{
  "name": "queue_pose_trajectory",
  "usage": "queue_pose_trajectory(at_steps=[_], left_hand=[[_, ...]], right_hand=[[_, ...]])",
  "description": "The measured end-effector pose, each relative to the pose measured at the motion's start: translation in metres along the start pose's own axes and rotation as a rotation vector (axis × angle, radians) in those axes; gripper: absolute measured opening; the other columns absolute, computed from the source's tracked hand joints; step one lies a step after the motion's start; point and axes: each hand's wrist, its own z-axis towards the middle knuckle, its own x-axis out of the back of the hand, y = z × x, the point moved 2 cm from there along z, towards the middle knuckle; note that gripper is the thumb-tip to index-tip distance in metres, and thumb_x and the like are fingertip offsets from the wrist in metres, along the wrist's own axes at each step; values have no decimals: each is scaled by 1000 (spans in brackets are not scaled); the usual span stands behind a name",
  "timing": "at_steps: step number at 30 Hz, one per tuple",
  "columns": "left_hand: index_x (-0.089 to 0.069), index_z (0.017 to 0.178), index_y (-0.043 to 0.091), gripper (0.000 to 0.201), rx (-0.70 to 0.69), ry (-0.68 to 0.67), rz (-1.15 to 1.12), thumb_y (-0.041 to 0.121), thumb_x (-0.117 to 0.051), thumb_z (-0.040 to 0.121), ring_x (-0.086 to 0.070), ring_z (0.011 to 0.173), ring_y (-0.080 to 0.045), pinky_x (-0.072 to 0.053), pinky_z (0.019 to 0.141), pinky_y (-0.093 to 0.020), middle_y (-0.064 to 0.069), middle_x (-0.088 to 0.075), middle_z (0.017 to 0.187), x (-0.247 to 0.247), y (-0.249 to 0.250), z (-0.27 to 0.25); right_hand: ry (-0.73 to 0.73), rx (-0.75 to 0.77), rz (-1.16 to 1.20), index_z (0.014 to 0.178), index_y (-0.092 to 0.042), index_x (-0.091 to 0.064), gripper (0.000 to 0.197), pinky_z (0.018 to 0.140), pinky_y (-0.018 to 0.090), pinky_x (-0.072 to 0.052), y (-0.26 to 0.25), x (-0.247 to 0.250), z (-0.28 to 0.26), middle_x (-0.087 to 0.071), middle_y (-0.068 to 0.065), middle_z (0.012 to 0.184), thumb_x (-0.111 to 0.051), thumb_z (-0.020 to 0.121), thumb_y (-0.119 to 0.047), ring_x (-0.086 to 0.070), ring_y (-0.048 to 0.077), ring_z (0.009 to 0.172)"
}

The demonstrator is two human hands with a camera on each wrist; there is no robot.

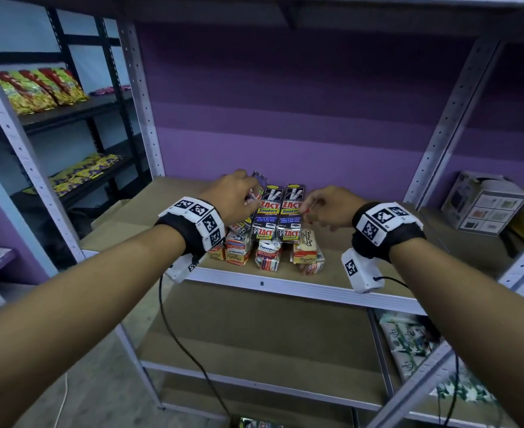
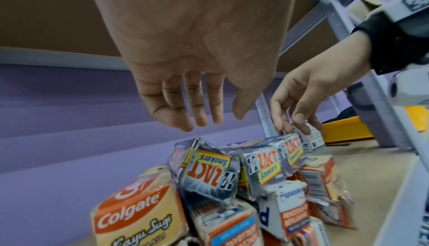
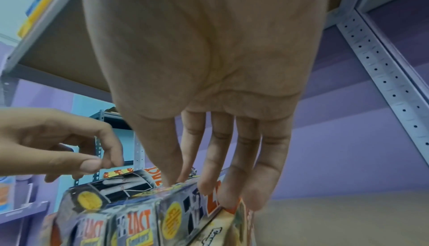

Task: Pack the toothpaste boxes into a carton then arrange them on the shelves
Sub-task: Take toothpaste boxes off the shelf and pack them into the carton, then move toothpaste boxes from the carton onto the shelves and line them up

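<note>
Toothpaste boxes [image 1: 270, 230]: stacked mid-frame at the shelf [image 1: 285, 281] front edge. Left hand [image 2: 185, 66]: above the stack, fingers loose, holding nothing. Right hand [image 3: 209, 84]: fingertips [image 3: 232, 196] resting on the top right box, fingers nearly straight.

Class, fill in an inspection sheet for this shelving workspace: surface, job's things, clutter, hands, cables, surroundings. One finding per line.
Surface: brown board shelf in a grey metal rack.
Job's things: toothpaste boxes stacked near the front edge; dark Zact boxes lie on top of Colgate and Pepsodent boxes, and the leftmost Zact box sits tilted. No carton seen on this shelf.
Clutter: nothing seen.
Hands: left hand hovers open above the tilted box; right hand rests straight fingertips on the rightmost Zact box, no grip.
Cables: black cable hangs from the left wrist.
Surroundings: purple wall; snack packets on a neighbouring rack; printed box at right.
</note>
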Motion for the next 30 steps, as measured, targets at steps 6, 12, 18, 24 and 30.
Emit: queue_pose_trajectory(at_steps=[6,12,18,24,30], left_hand=[[-61,102,23,22,-147,-90,-48,42,-62,90,-53,97,-15,-50,86,-41,3,-55,103,9,12,-35],[-63,104,25,20,-219,-168,-129,41,-62,91,-56,89,-11,-52,82,-36,6,-57,99,0,24,-70],[-67,98,29,10,-137,-310,-289,35,-65,91,-55,74,11,-43,69,-21,13,-64,92,-36,35,-105],[-73,96,29,12,117,-564,-447,32,-62,93,-62,82,-3,-46,74,-18,9,-70,97,-94,38,-152],[-64,101,20,17,514,-739,-745,35,-57,97,-62,69,-15,-51,58,-26,1,-69,95,-159,40,-213]], right_hand=[[-153,38,-18,100,-17,-70,16,63,36,-53,6,-3,-38,-70,12,96,-59,91,-10,-60,22,74],[-244,23,-36,100,-26,-70,14,66,34,-59,22,-20,-68,-72,1,97,-62,91,-19,-67,12,74],[-330,-34,63,103,-24,-70,16,61,28,-56,38,-58,-96,-69,-2,96,-60,92,-18,-68,14,72],[-416,-104,178,108,-25,-68,17,70,33,-54,62,-117,-123,-71,-3,101,-57,96,-20,-69,16,78],[-527,-291,372,109,-16,-66,22,59,29,-48,97,-190,-148,-65,6,97,-46,100,-10,-57,24,72]])
